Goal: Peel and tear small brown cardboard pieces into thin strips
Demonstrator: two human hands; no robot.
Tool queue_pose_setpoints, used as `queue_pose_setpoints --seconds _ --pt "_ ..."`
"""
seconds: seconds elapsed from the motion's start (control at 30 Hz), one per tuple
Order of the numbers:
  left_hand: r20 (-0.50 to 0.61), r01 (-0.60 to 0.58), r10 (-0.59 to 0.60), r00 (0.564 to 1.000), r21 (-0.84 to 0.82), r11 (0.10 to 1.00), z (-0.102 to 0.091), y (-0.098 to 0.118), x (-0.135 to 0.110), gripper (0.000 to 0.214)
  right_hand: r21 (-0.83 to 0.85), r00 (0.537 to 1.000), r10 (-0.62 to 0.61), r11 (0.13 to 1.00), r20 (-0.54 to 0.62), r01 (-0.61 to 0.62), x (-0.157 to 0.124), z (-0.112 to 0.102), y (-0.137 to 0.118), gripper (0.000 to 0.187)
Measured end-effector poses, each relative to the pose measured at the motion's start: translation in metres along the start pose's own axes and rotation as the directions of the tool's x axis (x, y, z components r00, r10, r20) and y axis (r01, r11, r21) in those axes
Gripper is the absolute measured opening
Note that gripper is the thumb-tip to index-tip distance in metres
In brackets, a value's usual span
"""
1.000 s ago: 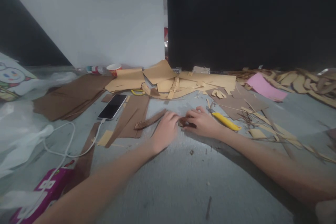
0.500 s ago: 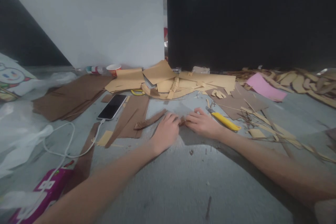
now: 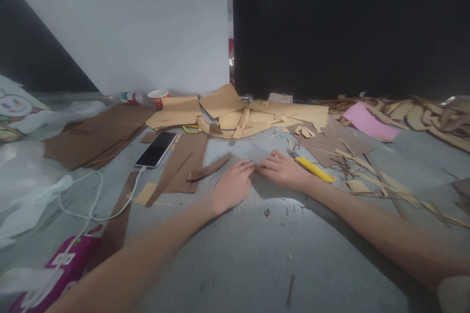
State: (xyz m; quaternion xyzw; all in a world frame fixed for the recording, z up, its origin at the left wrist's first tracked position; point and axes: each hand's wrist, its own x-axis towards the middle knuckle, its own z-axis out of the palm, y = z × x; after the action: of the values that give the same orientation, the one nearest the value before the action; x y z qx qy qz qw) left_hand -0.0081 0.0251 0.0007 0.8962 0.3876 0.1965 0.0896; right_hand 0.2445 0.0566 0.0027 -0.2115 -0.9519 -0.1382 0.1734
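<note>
My left hand (image 3: 235, 183) is closed, fingertips pressed together low over the grey surface. My right hand (image 3: 281, 170) sits just beside it, its fingers bent inward so the tips nearly meet those of the left. Between them a small bit of brown cardboard shows, mostly covered by the fingers. A curved brown cardboard strip (image 3: 211, 167) with a ridged end reaches out past my left hand; whether it joins the bit between my fingers is hidden. Close by my right hand lies a yellow utility knife (image 3: 315, 169).
A phone (image 3: 156, 149) on a white cable lies left, with a magenta box-shaped thing (image 3: 68, 264) nearer me. Brown sheets (image 3: 99, 129), tan cardboard (image 3: 179, 110), a paper cup (image 3: 158, 98), a pink sheet (image 3: 370, 122) and thin offcuts (image 3: 385, 186) surround the hands.
The fingers have drawn slightly closer together, and less of the brown piece shows between them. Everything else stays in place, apart from a slight shift of the view.
</note>
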Motion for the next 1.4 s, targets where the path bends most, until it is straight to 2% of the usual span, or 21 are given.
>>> queue_pose_setpoints --seconds 0.07,0.13,0.23,0.3,0.47,0.63,0.93,1.2,1.4 --pt "-0.015 0.019 -0.019 1.000 -0.045 0.999 0.000 -0.001 0.000 0.046 0.054 0.999 0.047 0.998 -0.024 -0.046 0.000 0.002 0.000 0.029" --pt "-0.014 0.011 -0.012 1.000 -0.066 0.998 -0.001 -0.001 0.000 0.045 0.133 0.988 0.148 0.981 -0.053 -0.140 0.002 0.005 -0.001 0.026" --pt "0.003 -0.031 0.031 1.000 -0.053 0.998 -0.003 -0.003 0.002 0.044 0.241 0.942 0.334 0.918 -0.046 -0.314 0.006 0.008 -0.005 0.023" --pt "0.015 -0.061 0.061 0.998 -0.028 0.998 -0.004 -0.005 0.003 0.044 0.272 0.921 0.389 0.889 -0.024 -0.368 0.007 0.009 -0.009 0.021" --pt "0.039 -0.117 0.115 0.993 0.056 0.992 -0.004 -0.006 0.005 0.046 0.331 0.938 0.348 0.886 -0.014 -0.324 0.005 0.010 -0.009 0.011" --pt "0.072 -0.168 0.161 0.984 0.114 0.979 -0.006 -0.004 0.006 0.044 0.378 0.938 0.345 0.869 -0.006 -0.318 0.001 0.015 -0.002 0.014" --pt "0.125 -0.226 0.205 0.971 0.177 0.958 -0.012 0.001 0.008 0.040 0.525 0.862 0.502 0.716 0.072 -0.460 0.005 0.010 -0.003 0.030" --pt "0.129 -0.224 0.201 0.971 0.203 0.953 -0.010 0.002 0.007 0.046 0.647 0.855 0.511 0.624 0.087 -0.439 0.007 0.003 0.000 0.035" --pt "0.124 -0.233 0.217 0.968 0.140 0.962 -0.011 -0.001 0.007 0.049 0.627 0.849 0.505 0.615 0.152 -0.478 0.007 0.003 0.002 0.035"
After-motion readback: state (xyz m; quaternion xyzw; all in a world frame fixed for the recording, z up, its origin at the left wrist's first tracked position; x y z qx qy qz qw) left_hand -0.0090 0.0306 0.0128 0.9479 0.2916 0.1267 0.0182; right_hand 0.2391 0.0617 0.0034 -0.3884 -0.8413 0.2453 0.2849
